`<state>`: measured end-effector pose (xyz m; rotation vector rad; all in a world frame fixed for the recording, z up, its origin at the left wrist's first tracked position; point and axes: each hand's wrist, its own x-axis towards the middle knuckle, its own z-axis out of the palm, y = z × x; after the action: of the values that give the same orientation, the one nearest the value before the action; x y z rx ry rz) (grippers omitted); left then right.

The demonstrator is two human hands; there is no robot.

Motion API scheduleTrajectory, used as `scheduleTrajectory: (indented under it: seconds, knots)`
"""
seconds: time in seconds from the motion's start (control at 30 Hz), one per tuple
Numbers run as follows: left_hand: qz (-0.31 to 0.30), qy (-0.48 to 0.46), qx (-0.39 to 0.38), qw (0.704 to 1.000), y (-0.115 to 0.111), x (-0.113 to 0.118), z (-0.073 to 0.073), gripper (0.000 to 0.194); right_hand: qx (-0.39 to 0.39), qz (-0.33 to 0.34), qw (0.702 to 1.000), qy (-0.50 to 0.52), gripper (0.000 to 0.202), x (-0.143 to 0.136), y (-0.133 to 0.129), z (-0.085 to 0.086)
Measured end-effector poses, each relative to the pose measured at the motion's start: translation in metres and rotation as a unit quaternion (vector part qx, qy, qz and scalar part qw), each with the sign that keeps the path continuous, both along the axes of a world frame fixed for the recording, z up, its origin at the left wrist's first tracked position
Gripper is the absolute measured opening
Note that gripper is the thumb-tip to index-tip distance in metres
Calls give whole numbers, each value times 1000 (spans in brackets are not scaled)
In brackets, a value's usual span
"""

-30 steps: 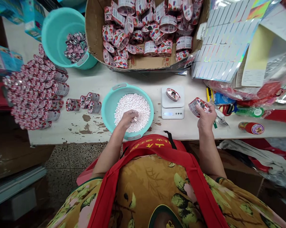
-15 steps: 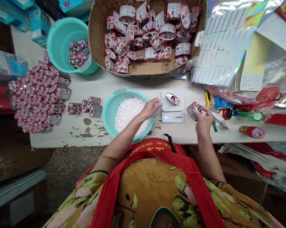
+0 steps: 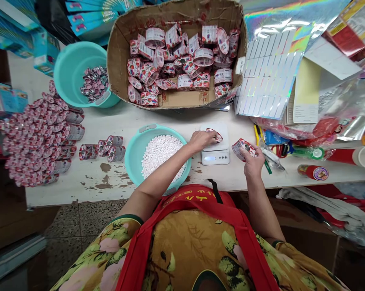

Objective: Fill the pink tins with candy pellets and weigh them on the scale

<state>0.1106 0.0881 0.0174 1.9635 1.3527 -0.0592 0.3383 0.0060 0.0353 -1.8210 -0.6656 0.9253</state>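
My left hand (image 3: 202,140) reaches across the basin to the scale, its fingertips pinched over the opening of a small oval printed tin (image 3: 218,136). Whatever is between those fingers is hidden. That tin rests on the plate of a white digital scale (image 3: 215,158) with a lit display. To the right of the scale, my right hand (image 3: 254,161) is closed around a similar red and white printed tin (image 3: 238,148), held tilted just above the table. Under my left forearm stands a turquoise basin (image 3: 133,155) of small white tablet candies (image 3: 161,153).
A cardboard box (image 3: 197,99) of printed tins stands behind the basin. At left are a big stack of tins (image 3: 36,139), several loose ones (image 3: 88,151) and a turquoise tub (image 3: 68,60) of small metallic pieces. Sticker sheets (image 3: 267,72) and a red tube (image 3: 314,172) lie at right.
My left hand has moved right, from beside the scale to the tin on it. My right hand still holds its tin. The whole view has shifted slightly.
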Motion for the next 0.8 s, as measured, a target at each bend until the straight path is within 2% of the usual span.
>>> scheduleTrajectory:
  seconds: [0.07, 0.1, 0.2, 0.3, 0.37, 0.43, 0.47, 0.53, 0.6, 0.67, 0.73, 0.8]
  knots:
    - [-30, 23, 28, 999, -3, -1, 2, 25, 0, 14, 1000, -5, 62, -4, 5, 0]
    - [-24, 35, 40, 998, -4, -4, 5, 26, 2, 25, 1000, -7, 61, -8, 8, -1]
    - [80, 53, 69, 993, -15, -30, 23, 31, 20, 83, 996, -19, 57, -27, 25, -12]
    - [246, 97, 88, 960, -38, -90, 52, 40, 35, 164, 985, -30, 56, -54, 40, -32]
    - [354, 152, 95, 918, -58, -144, 68, 43, 28, 213, 975, -54, 55, -68, 45, -40]
    - [433, 221, 92, 869, -73, -198, 72, 47, 46, 240, 962, -124, 59, -78, 49, -36]
    - [456, 248, 82, 851, -77, -223, 68, 47, 70, 246, 952, -168, 62, -82, 54, -29]
    - [478, 284, 46, 830, -78, -265, 49, 47, 138, 260, 925, -241, 62, -94, 72, -8]
    - [475, 292, 7, 830, -70, -294, 19, 44, 195, 311, 889, -275, 52, -118, 109, 15]
    - [468, 282, -24, 838, -60, -312, -10, 40, 219, 399, 836, -307, 42, -159, 161, 30]
    - [470, 264, -44, 841, -55, -320, -31, 37, 192, 489, 775, -351, 41, -213, 217, 27]
    - [495, 246, -57, 831, -61, -321, -40, 37, 130, 532, 730, -408, 44, -270, 264, 8]
